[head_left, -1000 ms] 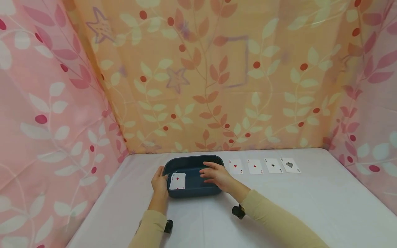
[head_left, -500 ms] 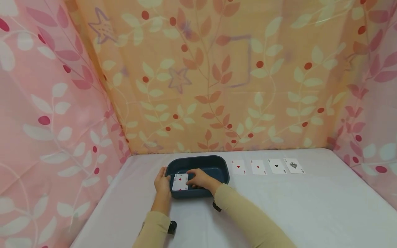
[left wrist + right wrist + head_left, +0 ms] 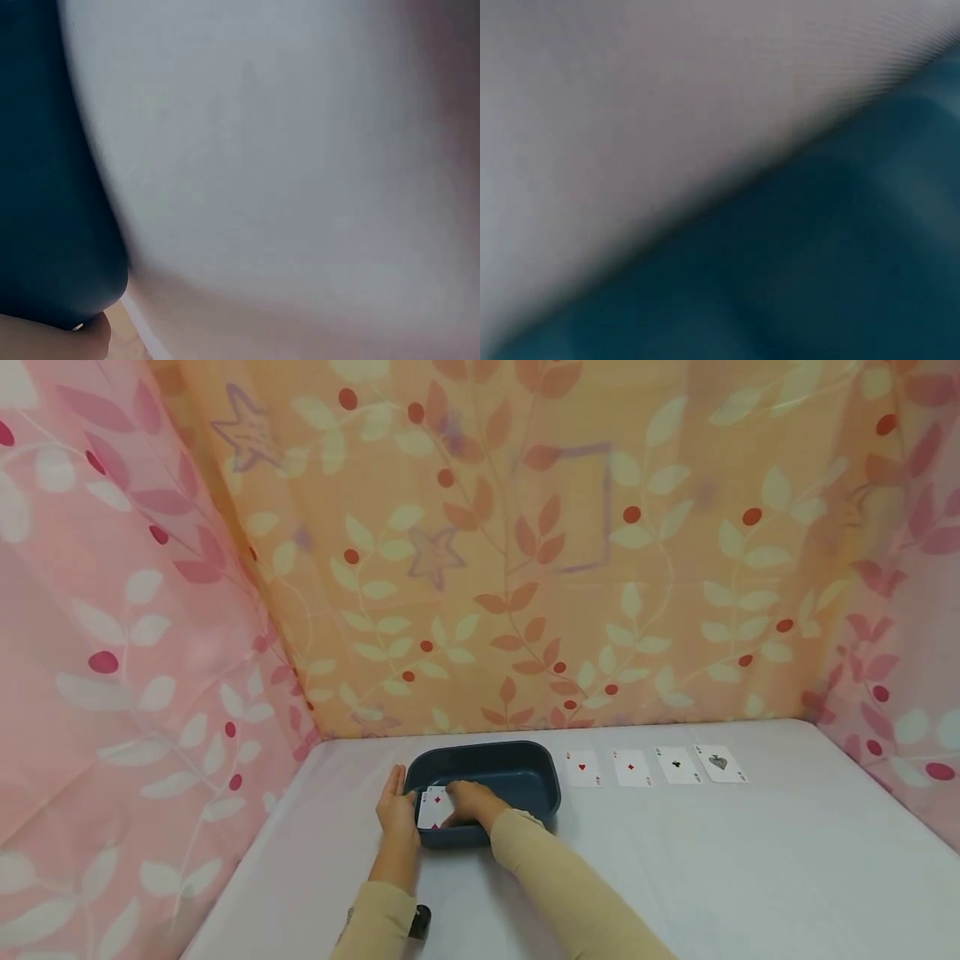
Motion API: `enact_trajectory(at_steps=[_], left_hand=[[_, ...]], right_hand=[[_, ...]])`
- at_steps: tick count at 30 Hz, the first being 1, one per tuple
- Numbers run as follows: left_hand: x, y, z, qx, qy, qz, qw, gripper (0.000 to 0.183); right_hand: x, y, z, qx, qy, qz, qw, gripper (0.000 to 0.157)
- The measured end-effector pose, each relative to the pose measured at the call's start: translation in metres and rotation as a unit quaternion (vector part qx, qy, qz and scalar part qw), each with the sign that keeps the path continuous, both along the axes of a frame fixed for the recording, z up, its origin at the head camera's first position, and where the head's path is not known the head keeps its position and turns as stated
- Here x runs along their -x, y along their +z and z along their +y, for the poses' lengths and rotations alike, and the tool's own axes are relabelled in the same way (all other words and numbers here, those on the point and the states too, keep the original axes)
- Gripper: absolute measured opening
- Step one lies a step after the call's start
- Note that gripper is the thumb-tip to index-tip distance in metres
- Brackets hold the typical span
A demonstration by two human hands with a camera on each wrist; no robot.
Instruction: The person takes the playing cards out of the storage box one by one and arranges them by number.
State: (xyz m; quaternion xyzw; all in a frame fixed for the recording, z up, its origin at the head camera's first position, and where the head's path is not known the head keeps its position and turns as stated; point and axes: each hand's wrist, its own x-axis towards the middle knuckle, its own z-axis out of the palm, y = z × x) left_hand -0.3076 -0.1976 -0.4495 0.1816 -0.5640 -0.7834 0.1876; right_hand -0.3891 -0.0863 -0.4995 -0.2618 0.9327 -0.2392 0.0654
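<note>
A dark blue tray (image 3: 525, 787) stands on the white table. In its left part lie playing cards (image 3: 432, 808), the top one a diamond card. My left hand (image 3: 395, 810) holds the tray's left wall, thumb at the rim and fingers along the outside. In the left wrist view its thumb (image 3: 75, 337) lies by the tray's corner (image 3: 52, 187). My right hand (image 3: 472, 803) reaches into the tray and grips the right side of the cards; its fingertips are partly hidden. The right wrist view holds only the blurred tray wall (image 3: 817, 255) and white cloth.
Right of the tray, several single cards lie face up in a row: a heart card (image 3: 582, 768), a diamond card (image 3: 631, 767), a club card (image 3: 677, 766) and a spade card (image 3: 719, 763). Patterned curtains (image 3: 480, 568) enclose the table's back and sides.
My right hand has moved left and down from above the tray's right side onto the cards. The left hand has stayed at the tray's left wall.
</note>
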Motion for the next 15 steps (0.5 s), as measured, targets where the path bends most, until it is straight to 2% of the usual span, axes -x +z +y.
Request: enact_trajectory(at_steps=[1, 4, 5, 8, 11, 15], left_hand=[[0.0, 0.0, -0.001, 0.003, 0.001, -0.002, 1.0, 0.061], [-0.002, 0.001, -0.002, 0.011, 0.0, -0.007, 0.9999, 0.06], [-0.002, 0.001, -0.002, 0.013, -0.002, -0.008, 0.9999, 0.06], [-0.003, 0.002, 0.0, 0.011, 0.002, -0.007, 0.9999, 0.058], [-0.002, 0.001, 0.002, 0.005, 0.014, -0.001, 0.9999, 0.057], [0.001, 0.001, 0.005, 0.008, 0.027, -0.004, 0.9996, 0.056]], right_hand=[[0.003, -0.002, -0.001, 0.012, -0.002, -0.016, 1.0, 0.072], [-0.009, 0.013, 0.003, 0.054, -0.016, -0.051, 0.997, 0.065], [-0.018, 0.025, 0.004, 0.068, -0.03, -0.078, 0.994, 0.064], [-0.031, 0.039, 0.01, 0.151, -0.029, -0.118, 0.981, 0.058], [-0.037, 0.047, 0.016, 0.227, -0.002, -0.151, 0.962, 0.055], [-0.036, 0.053, 0.027, 0.272, 0.006, -0.183, 0.945, 0.053]])
